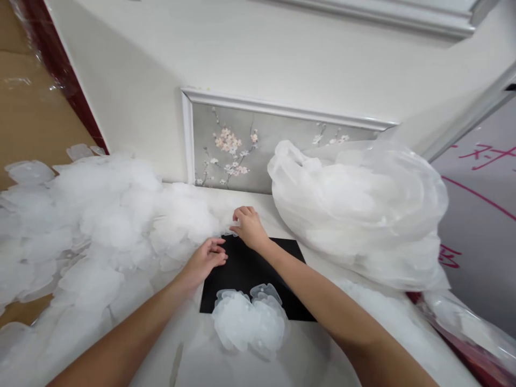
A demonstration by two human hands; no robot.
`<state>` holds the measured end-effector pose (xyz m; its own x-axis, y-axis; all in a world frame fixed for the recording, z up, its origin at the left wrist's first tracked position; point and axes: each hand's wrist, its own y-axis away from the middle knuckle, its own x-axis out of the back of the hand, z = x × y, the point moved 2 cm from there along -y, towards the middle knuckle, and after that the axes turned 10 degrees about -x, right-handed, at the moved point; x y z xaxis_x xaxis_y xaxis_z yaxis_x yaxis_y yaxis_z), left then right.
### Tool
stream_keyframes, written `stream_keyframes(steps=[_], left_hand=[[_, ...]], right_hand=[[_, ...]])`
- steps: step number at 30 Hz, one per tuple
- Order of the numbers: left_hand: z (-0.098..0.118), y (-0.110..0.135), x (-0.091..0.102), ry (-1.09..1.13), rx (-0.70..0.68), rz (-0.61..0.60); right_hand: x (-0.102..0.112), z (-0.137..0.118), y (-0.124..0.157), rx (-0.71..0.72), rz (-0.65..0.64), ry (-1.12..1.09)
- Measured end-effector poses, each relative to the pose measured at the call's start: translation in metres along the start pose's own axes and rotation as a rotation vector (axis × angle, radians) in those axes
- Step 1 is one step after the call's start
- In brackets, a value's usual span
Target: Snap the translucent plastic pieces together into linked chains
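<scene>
Thin, translucent white plastic pieces with rounded edges make a loose heap (pixel 121 215) on the left. My right hand (pixel 249 228) reaches to the heap's far right edge, thumb and curled fingers apart beside a few pieces; whether it touches one is unclear. Over the left edge of a black rectangular sheet (pixel 245 263) is my left hand (pixel 207 260), its fingers bent and spread with nothing seen in them. A smaller cluster of the same pieces (pixel 250 322) overlaps the sheet's near edge, between my forearms.
A bulging translucent white bag (pixel 358 209) stands at the right, against the wall. Behind the table is a framed floral panel (pixel 229 145). Brown cardboard (pixel 32 107) rises at far left, and a whiteboard with red writing (pixel 479 215) at far right.
</scene>
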<state>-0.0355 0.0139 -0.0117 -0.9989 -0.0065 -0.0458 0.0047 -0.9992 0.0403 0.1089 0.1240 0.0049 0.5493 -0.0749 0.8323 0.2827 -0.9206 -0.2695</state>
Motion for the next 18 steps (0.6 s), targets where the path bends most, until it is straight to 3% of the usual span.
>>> stream_keyframes(steps=[2,4,7,9,13,18], left_hand=[[0.0,0.0,0.0,0.054,-0.05,0.109],[0.001,0.002,-0.002,0.143,-0.057,0.112],[0.003,0.005,-0.009,0.306,0.002,-0.082],[0.002,0.006,-0.012,0.341,0.037,-0.165],[-0.003,0.006,-0.012,0.272,0.109,-0.142],[-0.005,0.005,-0.012,0.135,0.109,-0.138]], right_hand=[[0.007,-0.003,0.018,0.068,0.056,-0.125],[0.011,-0.004,0.035,0.041,-0.023,-0.338],[0.008,-0.001,0.058,-0.149,-0.311,-0.69],[0.007,0.003,0.069,-0.234,-0.352,-0.828],[0.013,0.017,0.08,-0.189,-0.216,-0.762],[0.011,0.03,0.087,-0.215,-0.276,-0.788]])
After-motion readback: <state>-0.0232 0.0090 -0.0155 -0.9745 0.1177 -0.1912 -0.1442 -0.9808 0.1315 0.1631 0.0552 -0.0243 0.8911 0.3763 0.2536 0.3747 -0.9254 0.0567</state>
